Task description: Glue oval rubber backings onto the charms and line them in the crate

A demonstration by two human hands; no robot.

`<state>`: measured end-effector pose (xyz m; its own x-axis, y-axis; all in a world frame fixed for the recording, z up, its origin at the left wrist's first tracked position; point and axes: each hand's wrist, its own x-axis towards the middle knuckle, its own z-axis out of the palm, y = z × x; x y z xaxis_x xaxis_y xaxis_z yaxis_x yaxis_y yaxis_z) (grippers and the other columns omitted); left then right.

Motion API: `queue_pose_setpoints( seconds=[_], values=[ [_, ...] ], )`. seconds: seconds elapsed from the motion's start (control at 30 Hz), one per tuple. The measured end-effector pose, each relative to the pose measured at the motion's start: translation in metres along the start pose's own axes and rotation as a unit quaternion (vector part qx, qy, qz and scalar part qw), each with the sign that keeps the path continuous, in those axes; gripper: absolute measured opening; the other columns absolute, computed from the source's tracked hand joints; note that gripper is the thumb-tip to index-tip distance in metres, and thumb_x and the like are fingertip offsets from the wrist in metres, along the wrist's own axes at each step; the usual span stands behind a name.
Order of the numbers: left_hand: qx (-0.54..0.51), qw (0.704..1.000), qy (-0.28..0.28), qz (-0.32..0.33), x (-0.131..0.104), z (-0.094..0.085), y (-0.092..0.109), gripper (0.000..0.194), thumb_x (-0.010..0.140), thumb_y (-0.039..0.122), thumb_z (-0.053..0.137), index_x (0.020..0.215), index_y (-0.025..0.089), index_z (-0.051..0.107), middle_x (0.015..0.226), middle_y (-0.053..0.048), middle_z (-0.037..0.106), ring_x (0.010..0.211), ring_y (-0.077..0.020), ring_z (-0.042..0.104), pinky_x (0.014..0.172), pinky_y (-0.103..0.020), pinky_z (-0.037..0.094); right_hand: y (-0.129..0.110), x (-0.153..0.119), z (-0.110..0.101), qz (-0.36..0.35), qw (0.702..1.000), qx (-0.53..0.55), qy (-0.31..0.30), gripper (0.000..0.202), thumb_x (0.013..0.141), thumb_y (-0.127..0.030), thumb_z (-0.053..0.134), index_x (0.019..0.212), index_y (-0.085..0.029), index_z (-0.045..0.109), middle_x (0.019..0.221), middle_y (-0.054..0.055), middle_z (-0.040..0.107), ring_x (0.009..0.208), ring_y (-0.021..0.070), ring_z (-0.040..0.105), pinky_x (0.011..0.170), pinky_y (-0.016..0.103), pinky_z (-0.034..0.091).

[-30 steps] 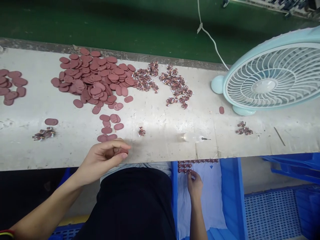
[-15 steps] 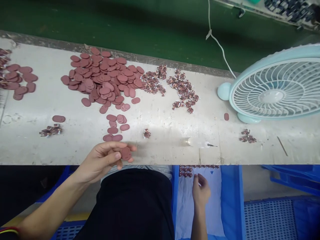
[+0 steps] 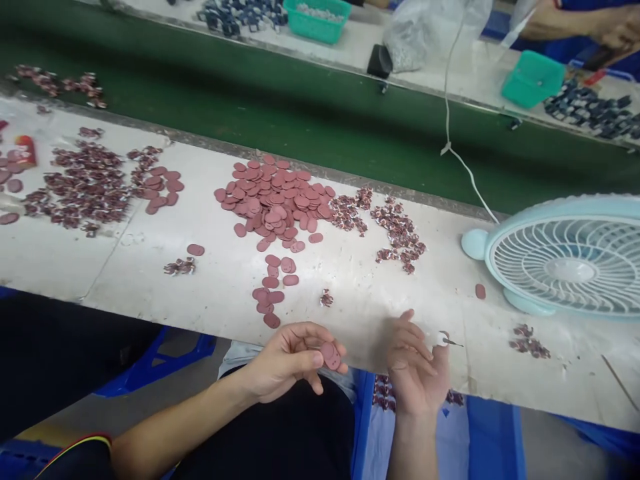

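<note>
My left hand [image 3: 290, 360] pinches a reddish-brown oval disc [image 3: 331, 356] with small dark marks between thumb and fingers, just over the table's front edge. My right hand [image 3: 417, 363] is over a small clear bottle [image 3: 443, 339] with a thin dark needle tip, which lies on the table. Its fingers are spread and hide most of the bottle; whether they touch it I cannot tell. Beyond my left hand are several loose discs [image 3: 270, 297] and a large pile of the same discs [image 3: 273, 200]. A small brown-and-white piece [image 3: 326, 298] lies between the hands.
Heaps of small brown pieces [image 3: 400, 233] lie behind, with more pieces [image 3: 90, 180] at left. A pale blue fan [image 3: 570, 267] stands at right. Below the edge, a blue crate [image 3: 493, 433] holds rows of pieces. Across the green gap, another person's hand [image 3: 613, 30] shows near green baskets [image 3: 533, 79].
My right hand has risen from the blue crate to the bottle on the table, its fingers spreading. The left hand still holds the disc. The view has swung up and left.
</note>
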<state>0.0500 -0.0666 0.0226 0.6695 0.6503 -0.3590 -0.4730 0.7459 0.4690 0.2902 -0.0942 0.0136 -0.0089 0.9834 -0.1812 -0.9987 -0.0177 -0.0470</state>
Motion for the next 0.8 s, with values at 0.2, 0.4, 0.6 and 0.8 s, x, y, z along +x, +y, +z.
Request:
queue_pose_setpoints(
  seconds=[0.2, 0.4, 0.6, 0.8],
  values=[
    [-0.032, 0.999, 0.021, -0.013, 0.006, -0.001, 0.003, 0.024, 0.085, 0.031, 0.080, 0.105, 0.018, 0.074, 0.093, -0.009, 0.076, 0.075, -0.0184, 0.077, 0.051, -0.018, 0.059, 0.013, -0.013, 0.025, -0.047, 0.975, -0.170, 0.135, 0.046, 0.098, -0.054, 0.048, 0.104, -0.014, 0.070, 0.064, -0.006, 0.047, 0.045, 0.0026, 0.039, 0.037, 0.009, 0.027],
    [-0.050, 0.998, 0.007, -0.043, 0.010, 0.001, 0.000, 0.039, 0.075, 0.024, 0.088, 0.112, 0.019, 0.078, 0.112, -0.012, 0.076, 0.076, -0.0133, 0.074, 0.060, -0.017, 0.059, 0.037, -0.029, 0.050, -0.104, 0.862, -0.470, 0.158, 0.043, 0.085, -0.066, 0.062, 0.100, -0.026, 0.069, 0.056, -0.005, 0.045, 0.038, 0.0094, 0.041, 0.033, 0.020, 0.036],
    [-0.030, 0.998, 0.001, -0.048, 0.006, 0.005, -0.001, 0.040, 0.076, 0.030, 0.087, 0.113, 0.018, 0.079, 0.116, -0.014, 0.077, 0.089, -0.0188, 0.076, 0.068, -0.022, 0.061, 0.062, -0.032, 0.056, -0.186, 0.788, -0.574, 0.127, 0.029, 0.085, -0.052, 0.069, 0.102, -0.029, 0.070, 0.062, -0.002, 0.063, 0.047, 0.0204, 0.061, 0.040, 0.034, 0.052],
    [-0.011, 1.000, 0.003, -0.021, 0.004, 0.011, -0.003, 0.039, 0.075, 0.034, 0.088, 0.109, 0.018, 0.081, 0.103, -0.012, 0.081, 0.089, -0.0190, 0.074, 0.085, -0.029, 0.058, 0.102, -0.027, 0.059, -0.361, 0.663, -0.612, 0.234, 0.019, 0.087, -0.036, 0.065, 0.098, -0.022, 0.068, 0.068, 0.000, 0.064, 0.046, 0.0184, 0.058, 0.041, 0.033, 0.048]
  ],
)
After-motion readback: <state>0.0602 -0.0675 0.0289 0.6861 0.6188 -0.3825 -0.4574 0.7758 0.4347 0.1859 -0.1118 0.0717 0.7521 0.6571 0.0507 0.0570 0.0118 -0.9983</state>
